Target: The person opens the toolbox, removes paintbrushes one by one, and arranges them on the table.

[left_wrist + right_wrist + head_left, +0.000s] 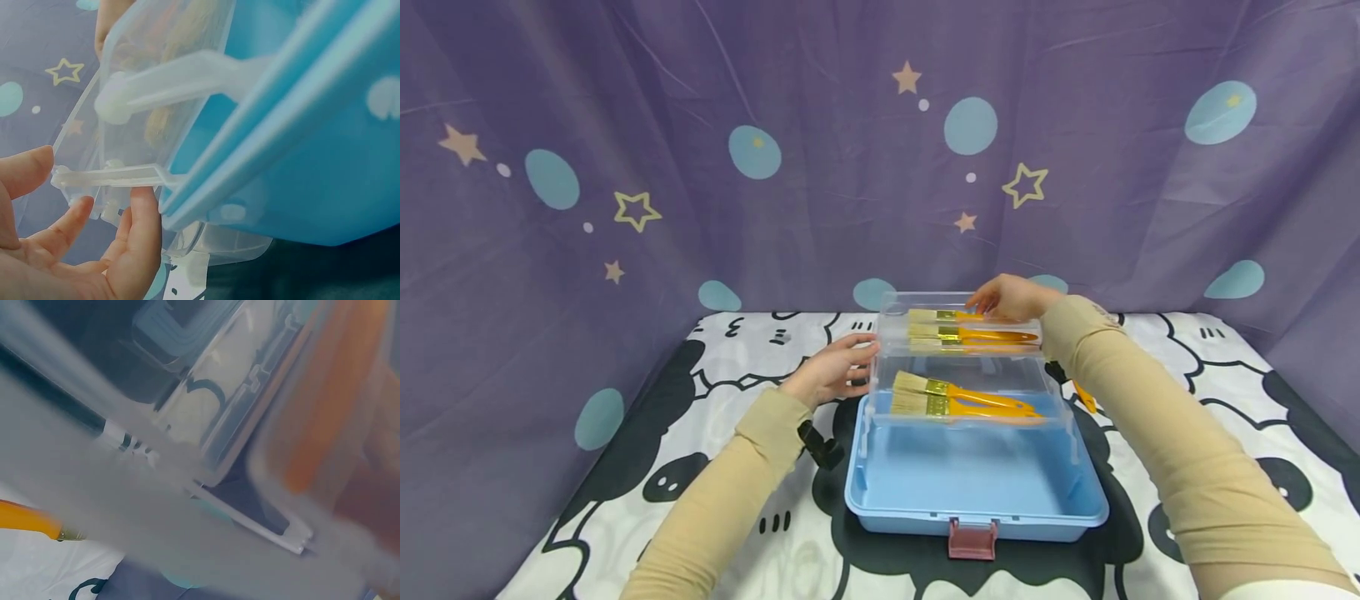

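Observation:
A light blue box [977, 479] with a pink latch [972, 540] stands with its clear trays raised. Two paintbrushes [985, 410] with yellow-orange handles and pale bristles lie in the lower tray [962, 367]. More such brushes lie in the upper compartments. My right hand [1011, 298] reaches down into the rearmost compartment and holds a paintbrush [946, 316] by its handle, which it partly hides. At the trays' left side is my left hand [835, 371], fingers spread. In the left wrist view its fingertips [144, 203] rest by a clear hinge arm [112, 177].
Another paintbrush [1084, 397] lies on the cloth right of the box, partly hidden by my right sleeve. The tabletop cloth [760, 542] has a black-and-white cartoon print. Behind it hangs a purple curtain [850, 167]. Much of the right wrist view is blurred.

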Demonstrator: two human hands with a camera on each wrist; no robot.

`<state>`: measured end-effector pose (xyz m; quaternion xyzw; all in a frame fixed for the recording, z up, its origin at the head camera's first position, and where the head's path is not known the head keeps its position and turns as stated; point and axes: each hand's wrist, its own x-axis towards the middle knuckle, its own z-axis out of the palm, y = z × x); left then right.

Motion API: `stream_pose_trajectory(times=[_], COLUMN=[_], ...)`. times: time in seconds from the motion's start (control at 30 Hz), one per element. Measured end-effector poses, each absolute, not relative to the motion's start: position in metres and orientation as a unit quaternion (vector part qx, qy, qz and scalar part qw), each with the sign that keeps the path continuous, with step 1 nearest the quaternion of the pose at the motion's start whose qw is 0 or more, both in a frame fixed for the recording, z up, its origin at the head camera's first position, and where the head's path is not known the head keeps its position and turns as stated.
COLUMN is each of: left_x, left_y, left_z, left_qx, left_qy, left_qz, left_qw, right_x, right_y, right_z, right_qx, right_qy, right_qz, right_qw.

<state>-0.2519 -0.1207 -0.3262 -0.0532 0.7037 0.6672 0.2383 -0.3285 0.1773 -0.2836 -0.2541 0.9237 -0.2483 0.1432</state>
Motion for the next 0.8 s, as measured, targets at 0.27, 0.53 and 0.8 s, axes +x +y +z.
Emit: stream_pose_trajectory(times=[0.27,0.53,0.8], left_x=[-0.2496,-0.2495,-0.2497], left_y=[-0.1221,-0.1222,-0.1208], left_z=[-0.3257,-0.3241,-0.3225], left_qx=[-0.044,-0.047,-0.056], left_qy=[0.704,0.705,0.701], left_qz=[0.668,0.666,0.669], left_qw=[0.237,0.240,0.243], right_x=[-0.3251,-0.3285,-0.3284], right_y=[0.1752,0.1752,0.1752], right_z=[-0.2814,-0.2823,-0.2816], right_qx=[-0.270,-0.280,-0.282], right_qy=[0.931,0.933,0.933], right_qz=[-0.209,-0.194,-0.196], right_qw=[0.130,0.118,0.106])
